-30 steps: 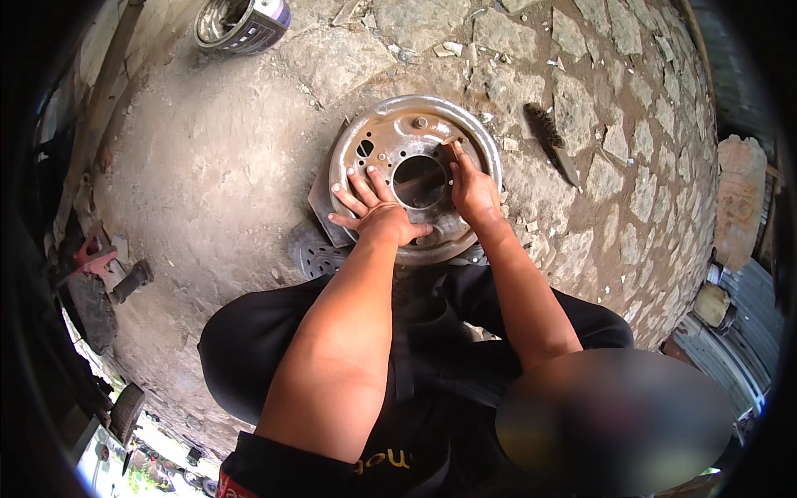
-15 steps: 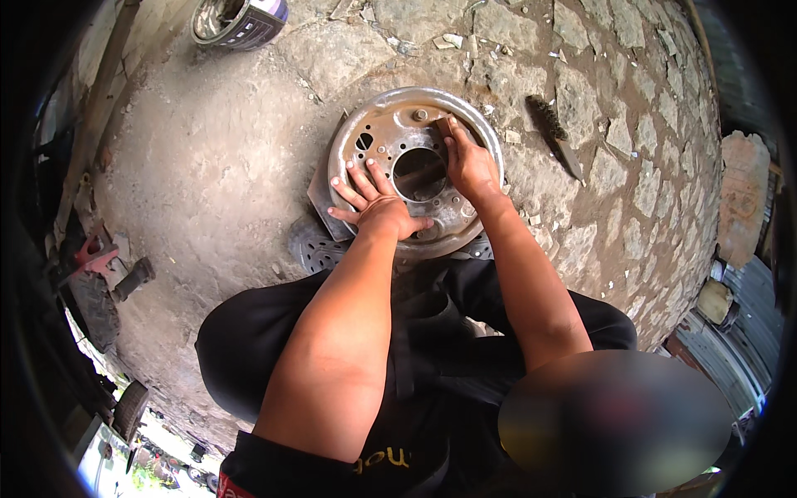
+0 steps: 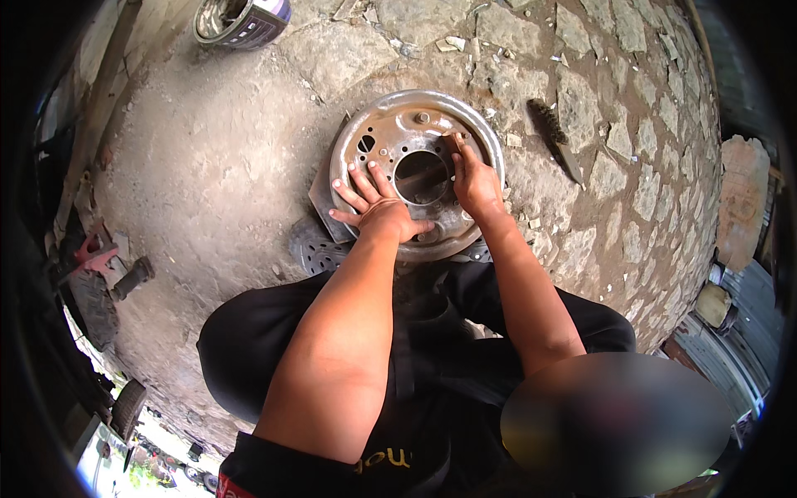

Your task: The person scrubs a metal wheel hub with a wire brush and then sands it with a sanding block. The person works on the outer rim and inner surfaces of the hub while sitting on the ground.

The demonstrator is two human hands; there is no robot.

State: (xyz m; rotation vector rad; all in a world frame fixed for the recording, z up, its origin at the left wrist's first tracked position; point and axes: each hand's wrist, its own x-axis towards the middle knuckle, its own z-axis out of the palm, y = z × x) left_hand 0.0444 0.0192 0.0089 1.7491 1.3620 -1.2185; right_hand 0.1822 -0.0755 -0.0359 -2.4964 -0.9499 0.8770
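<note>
A round, worn metal brake backing plate (image 3: 405, 124) with a large central hole lies on the ground in front of my crossed legs. Brown, rusty-looking patches mark its face, along with bolt heads and small holes. My left hand (image 3: 383, 214) rests on its left side, fingers spread and pressed down, thumb near the lower edge. Pinched in my right hand (image 3: 476, 184) is a small folded brown piece of sandpaper (image 3: 453, 141), held against the plate's upper right face. Part of that piece is hidden by the fingers. A flat grey metal piece (image 3: 322, 192) sticks out beneath the plate.
A wire brush (image 3: 551, 133) lies on the stony ground to the right. At the upper left stands a tin can (image 3: 241, 23). A red metal piece (image 3: 96, 252) and a dark cylindrical part (image 3: 133, 278) lie far left. My feet in grey perforated shoes (image 3: 315, 246) flank the plate.
My right hand has moved slightly toward me along the plate's face, with the sandpaper in it. The left hand stays spread in the same place on the plate.
</note>
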